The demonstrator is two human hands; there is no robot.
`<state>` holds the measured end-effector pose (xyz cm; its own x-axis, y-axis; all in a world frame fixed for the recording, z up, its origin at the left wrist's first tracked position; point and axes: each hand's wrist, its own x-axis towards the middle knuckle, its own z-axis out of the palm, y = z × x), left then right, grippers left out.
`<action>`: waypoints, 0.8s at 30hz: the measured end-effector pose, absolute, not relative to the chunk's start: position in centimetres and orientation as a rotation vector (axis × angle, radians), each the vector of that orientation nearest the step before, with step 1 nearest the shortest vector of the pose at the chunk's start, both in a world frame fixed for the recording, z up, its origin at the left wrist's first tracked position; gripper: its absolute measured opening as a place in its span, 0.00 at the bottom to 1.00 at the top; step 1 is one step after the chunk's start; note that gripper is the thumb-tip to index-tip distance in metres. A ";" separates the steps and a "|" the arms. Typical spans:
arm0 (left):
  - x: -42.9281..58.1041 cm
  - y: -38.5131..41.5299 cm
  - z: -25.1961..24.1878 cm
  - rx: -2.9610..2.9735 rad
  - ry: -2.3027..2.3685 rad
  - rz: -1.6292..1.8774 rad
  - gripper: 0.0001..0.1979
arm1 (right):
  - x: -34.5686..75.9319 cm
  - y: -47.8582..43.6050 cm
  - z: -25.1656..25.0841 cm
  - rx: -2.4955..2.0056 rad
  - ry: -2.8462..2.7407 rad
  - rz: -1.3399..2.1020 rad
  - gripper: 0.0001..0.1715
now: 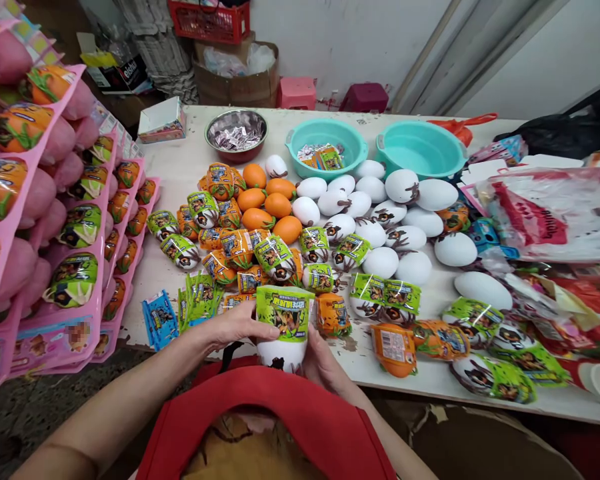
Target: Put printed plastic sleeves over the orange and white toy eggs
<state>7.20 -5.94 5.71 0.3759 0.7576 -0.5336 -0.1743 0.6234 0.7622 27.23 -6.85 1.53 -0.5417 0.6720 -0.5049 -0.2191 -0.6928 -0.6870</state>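
Close to my body, over the table's front edge, I hold a white toy egg [275, 352] with a green printed sleeve [285, 313] around its upper part. My left hand [240, 327] grips it from the left, thumb across the front of the sleeve. My right hand [325, 360] closes on its right side, fingers partly hidden behind it. Just beyond lie sleeved orange eggs [333, 315] and sleeved white eggs [274, 257]. Flat green sleeves [200, 293] and blue packets [159, 320] lie left of my left hand.
Bare white eggs [380, 263] and orange eggs [287, 229] crowd the table's middle. Behind stand a metal bowl [236, 150] and turquoise basins [325, 127] [420, 167]. Pink blister trays [95, 267] are stacked left; a plastic bag [565, 207] and wrappers cover the right.
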 end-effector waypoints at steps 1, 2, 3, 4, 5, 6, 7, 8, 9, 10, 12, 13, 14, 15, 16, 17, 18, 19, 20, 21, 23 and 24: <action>7.3 -5.9 5.6 0.692 1.004 0.643 0.30 | 27.3 -6.6 1.8 -1.074 -0.755 2.237 0.39; 7.4 -6.0 5.4 0.706 0.999 0.630 0.31 | 27.4 -6.3 2.0 -1.078 -0.726 2.248 0.39; 7.4 -6.0 5.2 0.717 0.998 0.619 0.32 | 27.5 -6.1 2.3 -1.082 -0.715 2.265 0.40; 7.3 -6.2 5.0 0.723 0.998 0.603 0.33 | 27.7 -5.9 2.5 -1.095 -0.751 2.273 0.40; 7.2 -6.5 4.7 0.722 1.000 0.582 0.34 | 27.8 -5.8 2.6 -1.109 -0.816 2.279 0.40; 7.1 -6.9 4.5 0.712 1.003 0.558 0.35 | 28.0 -5.9 2.7 -1.122 -0.896 2.279 0.39; 7.0 -7.4 4.3 0.693 1.005 0.534 0.36 | 28.2 -6.0 2.6 -1.138 -0.979 2.275 0.40; 6.9 -7.8 4.2 0.671 1.010 0.512 0.37 | 28.4 -6.2 2.4 -1.164 -1.047 2.272 0.40; 6.8 -8.3 4.1 0.650 1.018 0.491 0.37 | 28.6 -6.5 2.2 -1.197 -1.088 2.270 0.41; 6.8 -8.7 4.0 0.636 1.028 0.479 0.37 | 28.7 -6.8 2.1 -1.228 -1.098 2.274 0.41; 6.8 -9.1 4.0 0.627 1.041 0.476 0.37 | 28.6 -7.3 1.9 -1.246 -1.053 2.296 0.42; 6.9 -9.1 4.0 0.628 1.040 0.479 0.37 | 28.5 -7.6 1.9 -1.235 -1.016 2.303 0.42; 7.1 -9.0 4.1 0.629 1.030 0.485 0.37 | 28.3 -7.8 2.1 -1.215 -0.975 2.297 0.41; 7.3 -8.8 4.2 0.628 1.020 0.496 0.37 | 28.2 -7.8 2.2 -1.190 -0.931 2.281 0.40; 7.6 -8.5 4.3 0.626 1.021 0.509 0.36 | 28.2 -7.7 2.4 -1.168 -0.877 2.255 0.39; 7.8 -8.2 4.4 0.623 1.043 0.521 0.35 | 28.4 -7.3 2.4 -1.156 -0.815 2.220 0.37; 7.9 -7.9 4.4 0.621 1.094 0.538 0.35 | 28.9 -6.5 2.2 -1.159 -0.744 2.173 0.35; 7.9 -7.7 4.3 0.616 1.163 0.559 0.34 | 29.9 -5.4 2.0 -1.179 -0.669 2.104 0.33; 7.8 -7.4 4.2 0.611 1.244 0.580 0.34 | 31.5 -3.9 1.6 -1.218 -0.601 1.995 0.31; 7.4 -7.3 3.8 0.605 1.320 0.601 0.34 | 33.5 -2.2 1.1 -1.281 -0.557 1.845 0.30; 5.9 -7.1 2.8 0.595 1.447 0.640 0.34 | 38.8 1.7 0.5 -1.497 -0.553 1.424 0.30; 4.9 -7.2 2.0 0.590 1.500 0.662 0.33 | 41.6 3.5 0.4 -1.644 -0.596 1.180 0.30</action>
